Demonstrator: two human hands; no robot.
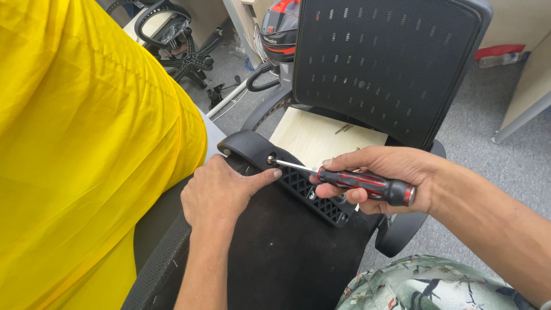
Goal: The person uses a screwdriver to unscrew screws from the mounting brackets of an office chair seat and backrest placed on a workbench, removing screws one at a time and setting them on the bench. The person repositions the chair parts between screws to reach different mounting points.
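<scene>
Red-black screwdriver (367, 185) clamped in my right hand (390, 172), tip at screw hole (270, 160) in black armrest (287, 172); left hand (221, 192) loosely curled, pressing seat (287, 247), thumb beside tip.

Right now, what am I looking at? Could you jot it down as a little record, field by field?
Setting: office floor with grey carpet
Left hand: rests on a black plastic chair part, thumb stretched toward the screw hole
Right hand: grips a red and black screwdriver, tip at the screw hole
Behind: black mesh chair back and a bare wooden seat board
Far left: yellow cloth fills the view
Background: red and black helmet, chair wheel base
</scene>
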